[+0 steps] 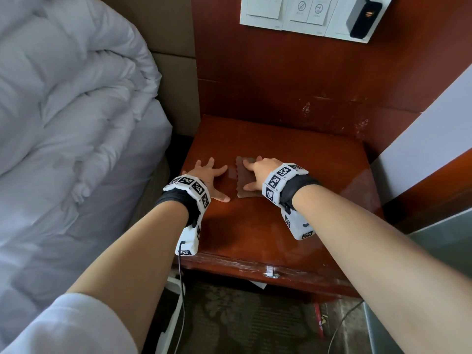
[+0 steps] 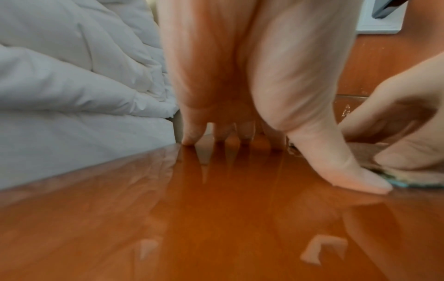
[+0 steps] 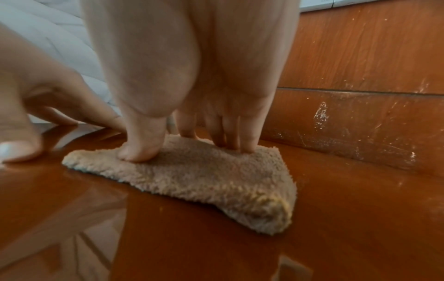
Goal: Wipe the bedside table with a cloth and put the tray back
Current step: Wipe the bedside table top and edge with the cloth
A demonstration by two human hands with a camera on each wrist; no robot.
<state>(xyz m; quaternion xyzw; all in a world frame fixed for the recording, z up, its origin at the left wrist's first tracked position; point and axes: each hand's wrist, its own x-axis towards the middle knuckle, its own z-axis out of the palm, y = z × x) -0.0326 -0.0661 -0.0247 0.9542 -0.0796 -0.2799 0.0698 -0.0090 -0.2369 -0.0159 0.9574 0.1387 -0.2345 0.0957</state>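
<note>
- A glossy red-brown worktop [image 1: 293, 226] lies under both hands; a white duvet [image 1: 63, 111] sits beyond the left hand.
- A folded brown cloth [image 1: 246, 182] lies flat under the right hand [image 1: 258, 175], whose straight fingers press it down.
- The left hand [image 1: 209, 175] rests just beside it, fingers spread, holding nothing.
- No tray is visible.
- Wiping well likely means even pressure and overlapping strokes out to every edge.

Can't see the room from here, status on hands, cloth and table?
Left hand open, flat on bedside table. Right hand open, pressing brown cloth onto the tabletop. Tray not in view. Nothing in the way.
</note>
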